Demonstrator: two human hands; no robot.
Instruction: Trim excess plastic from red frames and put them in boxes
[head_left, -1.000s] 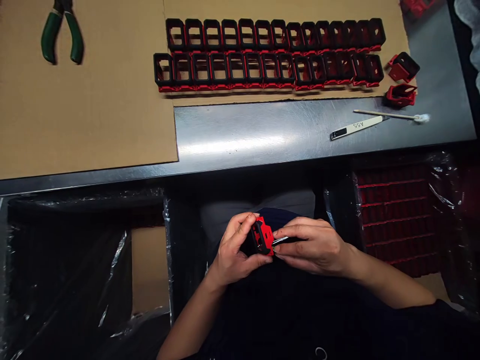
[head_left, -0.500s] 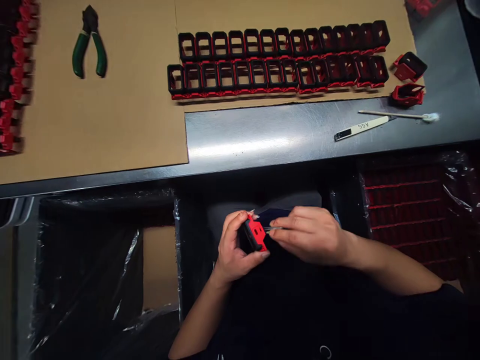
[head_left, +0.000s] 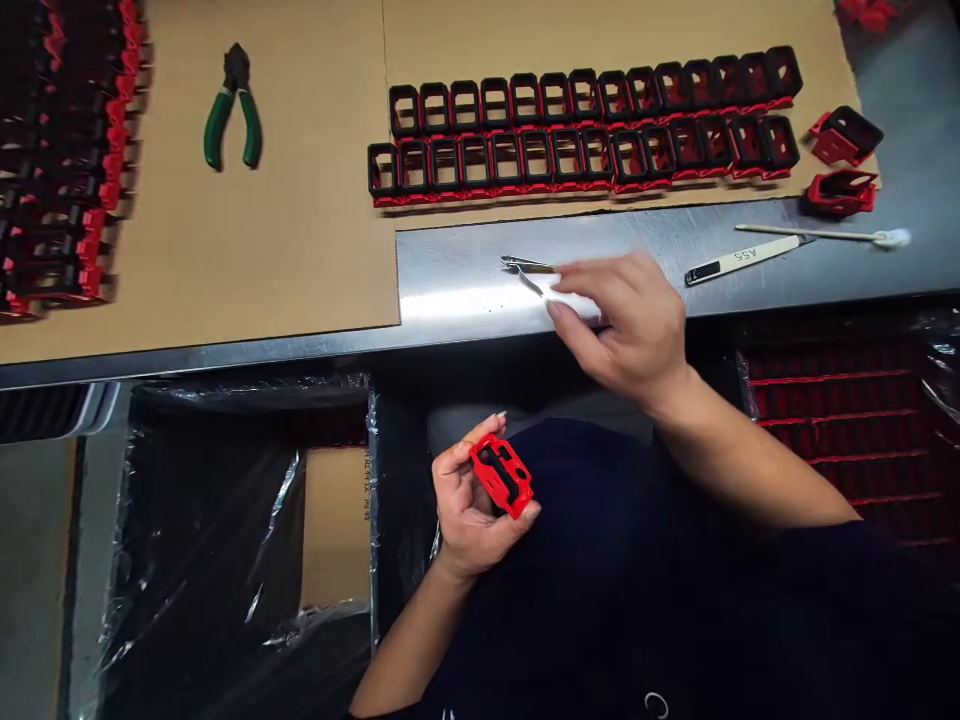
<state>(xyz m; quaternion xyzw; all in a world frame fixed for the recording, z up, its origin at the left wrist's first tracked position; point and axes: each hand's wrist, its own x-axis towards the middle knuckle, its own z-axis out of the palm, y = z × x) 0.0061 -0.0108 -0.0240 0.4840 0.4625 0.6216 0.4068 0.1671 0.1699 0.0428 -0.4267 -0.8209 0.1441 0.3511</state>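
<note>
Held in my left hand [head_left: 480, 510] is a red and black plastic housing [head_left: 501, 474], its red face with cut-outs turned up. The thumb and fingers grip it at its edges. Over the metal tabletop, my right hand [head_left: 634, 320] is slightly blurred, thumb and index finger spread apart. Close to those fingertips lies a small metal nipper-like tool [head_left: 521, 265] with two thin, splayed handles. Whether the fingertips still touch the handle ends is hard to see.
Two rows of black and red housings [head_left: 491, 160] stand on cardboard [head_left: 315, 250]. Green-handled pliers [head_left: 234, 110] lie left, with more housings [head_left: 90, 250] beyond. A labelled cream tool [head_left: 742, 262] and a cotton swab [head_left: 817, 234] lie right. Plastic-lined boxes [head_left: 225, 540] sit below the table edge.
My right hand has moved from the housing up to the tabletop, and its fingers have spread. The thin metal tool now lies there. My left hand has turned the housing's red face upward.
</note>
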